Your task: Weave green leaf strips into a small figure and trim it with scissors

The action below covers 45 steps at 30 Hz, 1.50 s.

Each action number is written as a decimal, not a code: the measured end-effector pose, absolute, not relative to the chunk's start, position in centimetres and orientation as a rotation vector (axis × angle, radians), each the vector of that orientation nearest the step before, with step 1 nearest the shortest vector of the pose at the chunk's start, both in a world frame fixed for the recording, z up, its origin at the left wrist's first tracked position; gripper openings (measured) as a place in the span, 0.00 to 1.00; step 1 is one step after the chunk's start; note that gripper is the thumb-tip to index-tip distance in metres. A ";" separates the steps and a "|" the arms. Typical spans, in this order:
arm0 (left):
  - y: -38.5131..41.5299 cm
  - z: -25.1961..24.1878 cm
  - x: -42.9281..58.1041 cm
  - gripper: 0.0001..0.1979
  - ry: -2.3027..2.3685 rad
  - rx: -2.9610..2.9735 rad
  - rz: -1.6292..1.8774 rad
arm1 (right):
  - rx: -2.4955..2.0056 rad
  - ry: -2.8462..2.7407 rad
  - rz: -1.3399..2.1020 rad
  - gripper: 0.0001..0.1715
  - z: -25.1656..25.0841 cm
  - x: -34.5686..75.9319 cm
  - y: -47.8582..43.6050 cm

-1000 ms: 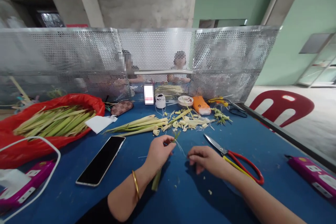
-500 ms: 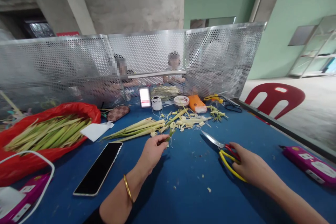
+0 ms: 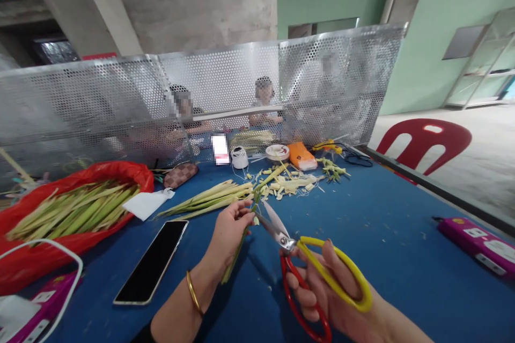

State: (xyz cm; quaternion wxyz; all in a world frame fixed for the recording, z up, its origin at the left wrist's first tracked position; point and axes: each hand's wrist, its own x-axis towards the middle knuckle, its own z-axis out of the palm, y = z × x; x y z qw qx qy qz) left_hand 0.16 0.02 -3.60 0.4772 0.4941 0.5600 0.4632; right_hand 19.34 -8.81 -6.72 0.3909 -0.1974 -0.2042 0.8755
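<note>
My left hand (image 3: pixel 230 228) is closed in a pinch on a green plant stalk (image 3: pixel 234 261), whose lower part hangs below the palm. Its upper end shows just past my fingertips. In my right hand (image 3: pixel 322 284) are scissors (image 3: pixel 285 242) with one yellow and one red handle. Their blades stand apart, and the tips reach right beside my left fingertips. Behind the left hand lies a bundle of pale green stalks (image 3: pixel 213 198). Cut pale scraps (image 3: pixel 287 185) are heaped to its right.
A red bag (image 3: pixel 139 169) of green leaves stands left, near a white tissue (image 3: pixel 148 202) and a black phone (image 3: pixel 153 262). At the back are a thread spool (image 3: pixel 240 157), a tape roll (image 3: pixel 277 152) and an orange packet (image 3: pixel 302 156), before a perforated metal screen (image 3: pixel 225 80). People sit behind it.
My right hand has moved left with the scissors and turned palm up, and the blades have opened beside my left fingertips. The stalk now hangs down below my left hand.
</note>
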 end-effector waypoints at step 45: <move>-0.3 -3.7 0.7 0.12 1.106 0.712 1.047 | -1.710 -1.764 0.823 0.17 -6.6 22.7 -5.3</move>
